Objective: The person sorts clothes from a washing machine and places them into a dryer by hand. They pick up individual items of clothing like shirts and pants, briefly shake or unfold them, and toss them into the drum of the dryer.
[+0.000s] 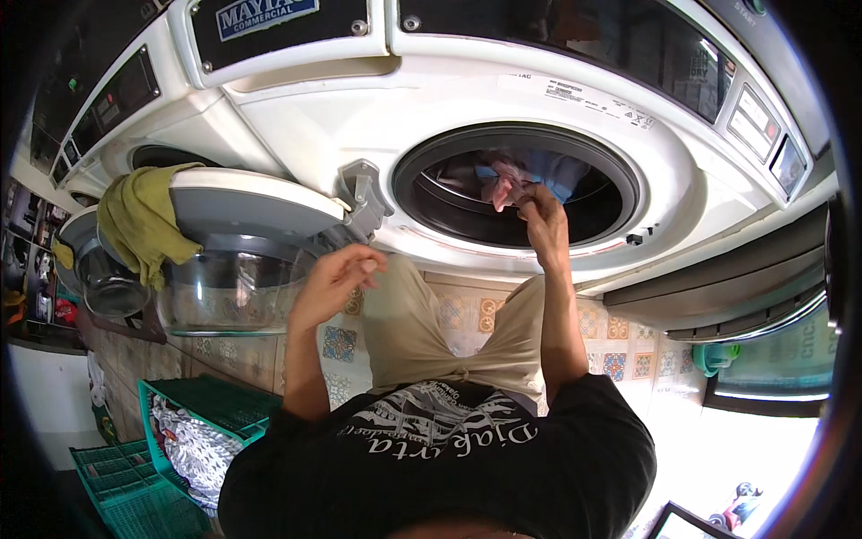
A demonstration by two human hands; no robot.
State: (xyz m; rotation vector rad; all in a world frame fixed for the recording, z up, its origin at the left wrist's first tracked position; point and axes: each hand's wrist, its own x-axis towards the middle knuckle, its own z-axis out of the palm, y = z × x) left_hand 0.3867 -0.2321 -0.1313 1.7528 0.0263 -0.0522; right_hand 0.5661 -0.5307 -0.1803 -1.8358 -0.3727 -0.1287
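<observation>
My right hand (pixel 544 214) pinches a pink cloth (pixel 504 185) at the mouth of the washing machine drum (pixel 606 215). Behind it, inside the drum, lies a blue cloth (pixel 555 172) among darker laundry that is hard to make out. My left hand (pixel 342 279) holds nothing; its fingers are loosely curled and apart, just below the door hinge (pixel 365 192). The round door (pixel 232 283) of the Maytag washing machine (pixel 323 111) stands swung out to the left, and an olive-green towel (pixel 145 215) drapes over its rim.
Green plastic baskets stand at lower left; one (pixel 151 424) lies on its side with patterned cloth (pixel 192 441) in it. A second machine with a round door (pixel 111 279) is farther left. At right, a dark appliance door (pixel 714 303) juts out near a green plastic container (pixel 715 357).
</observation>
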